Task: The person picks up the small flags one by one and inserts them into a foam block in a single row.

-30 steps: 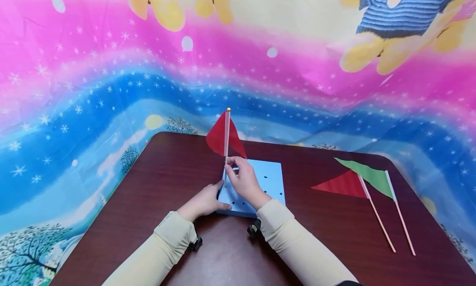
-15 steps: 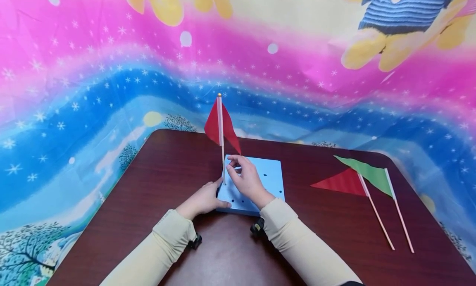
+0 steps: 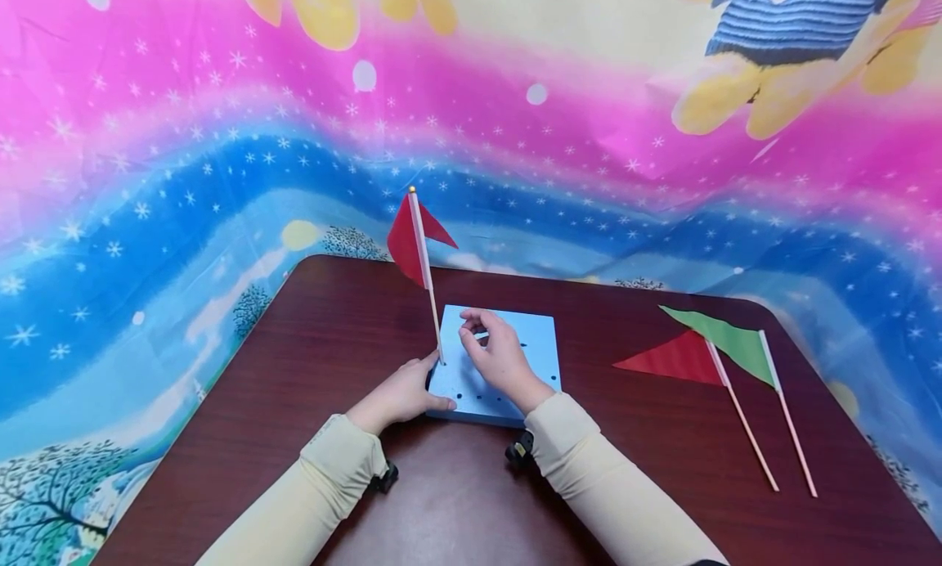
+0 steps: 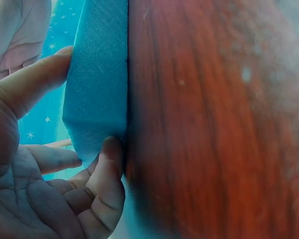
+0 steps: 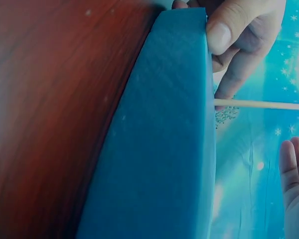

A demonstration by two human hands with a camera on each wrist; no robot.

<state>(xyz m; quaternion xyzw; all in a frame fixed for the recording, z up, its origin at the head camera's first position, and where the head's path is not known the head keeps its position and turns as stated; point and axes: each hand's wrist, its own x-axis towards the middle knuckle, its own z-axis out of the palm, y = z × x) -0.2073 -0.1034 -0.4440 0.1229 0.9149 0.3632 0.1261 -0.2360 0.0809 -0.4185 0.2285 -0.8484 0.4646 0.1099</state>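
Note:
A blue block (image 3: pixel 540 333) with several small holes in its top lies on the table. My left hand (image 3: pixel 397 394) grips its left edge, the thumb on the top edge and fingers bent round the corner in the left wrist view. From a hole near that hand rises a small red flag (image 3: pixel 407 243), tilted left. Its thin wooden stick (image 5: pixel 264 104) stands out of the block in the right wrist view, touched by no hand that I can see. My right hand (image 3: pixel 499 353) hovers over the block, fingers loosely bent and holding nothing.
On the table's right side lie a second red flag (image 3: pixel 680 360) and a green flag (image 3: pixel 732 343), partly overlapping, sticks toward me. Behind the dark wooden table (image 3: pixel 257 402) hangs a colourful printed cloth (image 3: pixel 478 141).
My right hand has let go of the flag stick and moved slightly right. The flag has gone from nearly upright to leaning left. My left hand stays on the block.

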